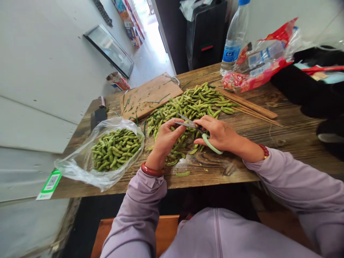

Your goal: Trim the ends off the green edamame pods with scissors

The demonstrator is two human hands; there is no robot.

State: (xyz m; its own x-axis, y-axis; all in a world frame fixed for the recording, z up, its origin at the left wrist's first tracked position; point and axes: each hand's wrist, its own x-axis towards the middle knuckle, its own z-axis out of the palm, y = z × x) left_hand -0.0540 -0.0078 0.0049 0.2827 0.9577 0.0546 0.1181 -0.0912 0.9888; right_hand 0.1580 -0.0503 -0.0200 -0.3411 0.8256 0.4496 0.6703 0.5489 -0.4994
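My right hand [221, 134] grips scissors [207, 140] with pale green handles, their blades parted and pointing left. At the blades, my left hand [168, 138] is closed in a pinch, with a bit of a green edamame pod showing at its fingertips; the fingers hide most of it. Under and behind both hands spreads a heap of edamame pods [192, 102] on the wooden table. To the left, a clear plastic bag [80, 168] lies with its mouth wide, holding many edamame pods [116, 148]. One loose pod [183, 173] rests near the front edge.
Behind the heap lies a wooden cutting board [153, 94] with green scraps. Chopsticks [249, 104] lie right of the pods. A water bottle [233, 43], red plastic packaging [264, 73] and black cloth items [309, 86] occupy the back right. A dark blade-like object [98, 117] lies at left.
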